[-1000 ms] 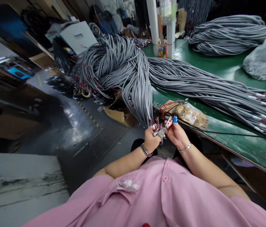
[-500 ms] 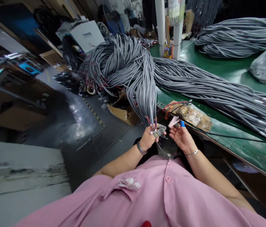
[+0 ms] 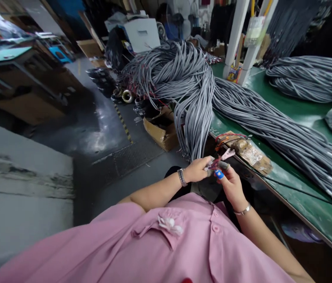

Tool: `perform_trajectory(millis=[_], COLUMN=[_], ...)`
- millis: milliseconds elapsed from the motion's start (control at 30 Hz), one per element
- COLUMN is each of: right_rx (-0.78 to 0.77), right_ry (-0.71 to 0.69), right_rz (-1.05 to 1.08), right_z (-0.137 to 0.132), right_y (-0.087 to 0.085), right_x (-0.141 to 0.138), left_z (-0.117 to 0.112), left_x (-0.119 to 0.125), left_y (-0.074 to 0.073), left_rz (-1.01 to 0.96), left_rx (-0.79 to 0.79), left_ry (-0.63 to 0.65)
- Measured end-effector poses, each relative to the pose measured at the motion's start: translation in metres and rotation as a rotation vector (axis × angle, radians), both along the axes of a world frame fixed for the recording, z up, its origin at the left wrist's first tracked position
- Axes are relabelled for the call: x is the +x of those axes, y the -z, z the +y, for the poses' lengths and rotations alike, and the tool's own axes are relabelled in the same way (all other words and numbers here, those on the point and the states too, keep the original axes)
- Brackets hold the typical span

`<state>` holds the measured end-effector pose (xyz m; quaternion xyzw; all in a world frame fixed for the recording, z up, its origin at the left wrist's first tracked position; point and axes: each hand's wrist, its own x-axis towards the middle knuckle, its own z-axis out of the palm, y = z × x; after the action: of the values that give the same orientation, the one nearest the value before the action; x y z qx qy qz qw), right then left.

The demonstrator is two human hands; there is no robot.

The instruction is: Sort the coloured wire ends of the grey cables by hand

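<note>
Dim workshop, green-topped bench (image 3: 289,177) ahead and right. Left grip (image 3: 199,169) pinches thin red-and-purple wires (image 3: 214,163) above lap; right grip (image 3: 233,188), blue wrap (image 3: 219,174) on thumb, pinches same wires opposite, likely to steady loose strands. Pale pink V-shaped clip (image 3: 228,153) juts beyond right grip, perhaps tucked there for handiness. Farther out, grey round cables (image 3: 197,125) drape off bench, probably keeping ends within reach; taped wooden block (image 3: 252,152) sits at bench edge.

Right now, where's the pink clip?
Head view, right of centre: the pink clip is at the right-hand grip, above the blue fingertip cover, just below the left end of the taped board.
</note>
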<state>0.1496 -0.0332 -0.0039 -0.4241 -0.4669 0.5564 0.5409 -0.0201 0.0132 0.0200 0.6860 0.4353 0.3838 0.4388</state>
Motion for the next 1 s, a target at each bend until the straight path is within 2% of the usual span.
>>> perform_trajectory(millis=[100, 200, 367, 500, 633, 733, 833, 900, 1000], right_rx=[0.067, 0.102, 0.105, 0.057, 0.055, 0.05, 0.037, 0.02, 0.0], right_ry=[-0.023, -0.012, 0.021, 0.027, 0.003, 0.009, 0.018, 0.038, 0.085], right_rz=[-0.098, -0.144, -0.154, -0.117, -0.114, -0.13, -0.108, -0.048, 0.072], right_z=[-0.004, -0.005, -0.008, -0.015, -0.021, -0.022, -0.02, -0.017, -0.014], right_y=[-0.006, -0.008, -0.003, 0.004, 0.01, 0.013, 0.015, 0.016, 0.019], right_x=[0.001, 0.003, 0.002, 0.0, -0.002, -0.004, -0.005, -0.003, 0.004], left_z=[-0.007, -0.01, -0.009, -0.005, -0.002, 0.0, 0.003, 0.003, 0.004], left_x=[0.001, 0.003, -0.002, -0.014, -0.025, -0.03, -0.033, -0.035, -0.041], left_y=[0.0, 0.001, 0.001, 0.005, 0.01, 0.01, 0.006, 0.002, 0.001], left_rz=[0.283, 0.419, 0.471, 0.435, 0.379, 0.358, 0.234, 0.111, -0.146], left_rx=[0.262, 0.395, 0.437, 0.479, 0.511, 0.47, 0.381, 0.259, -0.046], left_ry=[0.131, 0.17, 0.203, 0.33, 0.388, 0.415, 0.429, 0.427, 0.402])
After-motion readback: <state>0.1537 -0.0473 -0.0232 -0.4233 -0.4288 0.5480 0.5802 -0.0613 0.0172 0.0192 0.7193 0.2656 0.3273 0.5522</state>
